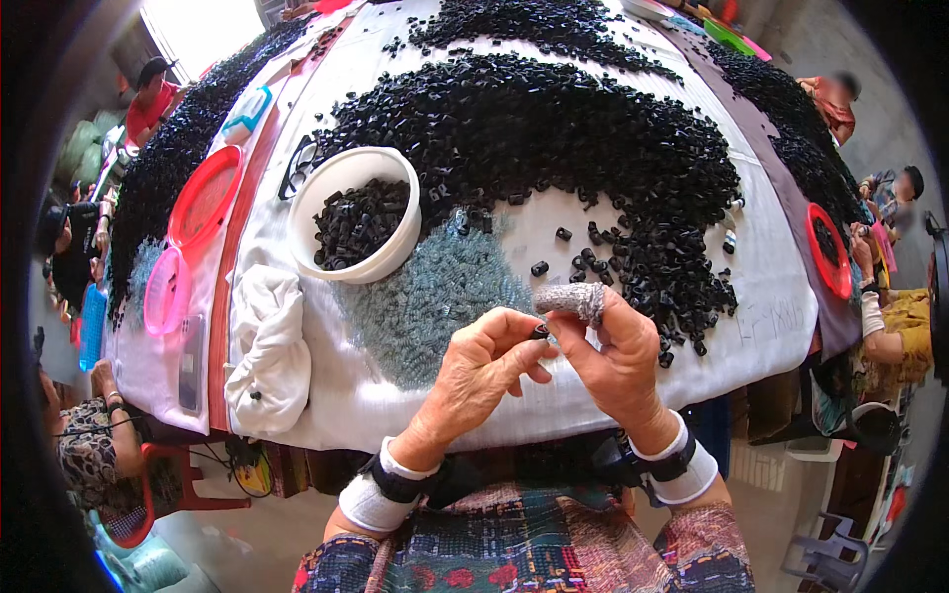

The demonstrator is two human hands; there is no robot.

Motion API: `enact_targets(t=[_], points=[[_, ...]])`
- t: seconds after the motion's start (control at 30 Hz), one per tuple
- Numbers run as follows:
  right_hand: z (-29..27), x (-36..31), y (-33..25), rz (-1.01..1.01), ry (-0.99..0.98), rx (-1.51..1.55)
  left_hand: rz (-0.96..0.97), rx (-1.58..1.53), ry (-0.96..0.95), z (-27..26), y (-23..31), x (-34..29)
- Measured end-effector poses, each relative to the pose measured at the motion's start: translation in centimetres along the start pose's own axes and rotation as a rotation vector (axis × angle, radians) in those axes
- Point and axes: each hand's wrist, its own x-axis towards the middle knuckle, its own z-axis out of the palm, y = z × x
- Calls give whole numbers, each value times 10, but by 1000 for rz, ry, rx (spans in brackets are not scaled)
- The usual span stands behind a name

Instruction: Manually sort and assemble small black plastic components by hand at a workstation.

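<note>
Above the near edge of the white cloth, my hands meet fingertip to fingertip. Between thumb and forefinger, my left hand (482, 364) pinches a small black plastic part (540, 332). My right hand (615, 368) wears a grey knitted finger sleeve (571, 299) on its index finger. Its thumb and index finger are pinched together right beside the black part; what they hold is too small to make out. Just beyond my left hand lies a heap of small clear bluish pieces (420, 316). Loose black parts (593, 259) are scattered past my right hand.
A white bowl (403, 237) of black parts stands at the left, near eyeglasses (297, 168) and a crumpled white cloth (267, 346). A large black heap (554, 119) spreads across the table. Red basins (206, 198) and several people sit along both sides.
</note>
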Motion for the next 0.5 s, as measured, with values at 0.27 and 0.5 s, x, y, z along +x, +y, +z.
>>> enact_targets(t=[0.27, 0.5], points=[[4, -1, -5, -177, -10, -159, 145, 22, 208, 4, -3, -5], [4, -6, 1, -284, -68, -253, 175, 3, 202, -1, -9, -4]])
